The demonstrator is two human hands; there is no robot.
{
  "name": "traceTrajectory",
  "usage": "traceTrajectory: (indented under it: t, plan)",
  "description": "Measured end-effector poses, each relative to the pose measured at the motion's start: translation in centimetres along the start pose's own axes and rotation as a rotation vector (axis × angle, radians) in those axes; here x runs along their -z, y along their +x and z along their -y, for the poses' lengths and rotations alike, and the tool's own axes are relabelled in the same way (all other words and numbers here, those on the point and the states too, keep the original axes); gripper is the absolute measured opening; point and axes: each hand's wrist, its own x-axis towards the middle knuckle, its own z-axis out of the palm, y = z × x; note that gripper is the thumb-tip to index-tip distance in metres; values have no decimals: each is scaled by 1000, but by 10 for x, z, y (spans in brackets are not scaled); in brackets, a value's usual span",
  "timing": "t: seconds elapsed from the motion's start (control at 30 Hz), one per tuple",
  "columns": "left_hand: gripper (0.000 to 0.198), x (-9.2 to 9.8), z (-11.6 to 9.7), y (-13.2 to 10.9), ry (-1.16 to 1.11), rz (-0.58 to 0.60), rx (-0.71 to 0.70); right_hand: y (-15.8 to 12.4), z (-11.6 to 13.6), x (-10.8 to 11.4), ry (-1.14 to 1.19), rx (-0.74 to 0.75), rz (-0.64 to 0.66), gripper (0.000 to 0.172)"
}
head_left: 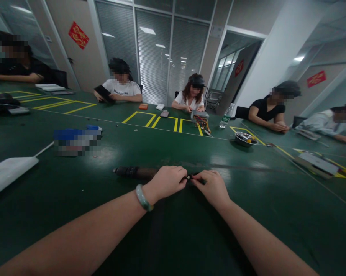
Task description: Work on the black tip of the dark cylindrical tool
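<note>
A long dark cylindrical tool, which looks like an electric screwdriver (136,172), lies across the table with its metal tip to the left. My left hand (169,180), a jade-coloured bangle (143,198) on its wrist, is closed over the tool's right end and hides it. Against its fingertips, my right hand (211,186) pinches thumb to fingers. A small dark piece with a shiny spot (189,177) shows between the two hands. Whether it belongs to the tool, I cannot tell.
Ahead stand a metal bowl (246,139), a water bottle (226,116) and a grey box with coloured wires (200,115). To the left lie a blue item (68,135) and a white object (12,174). Several people sit around the green table (109,237).
</note>
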Motion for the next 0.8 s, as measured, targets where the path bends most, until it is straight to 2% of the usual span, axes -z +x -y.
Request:
traceTrajectory:
  t: [0.4,0.8]
  plan:
    - [14,-6,3,0,-26,-13,-6,2,0,-6,-47,68,2,5]
    - [13,-3,2,1,-43,6,44,6,5,-4,-233,179,22,10]
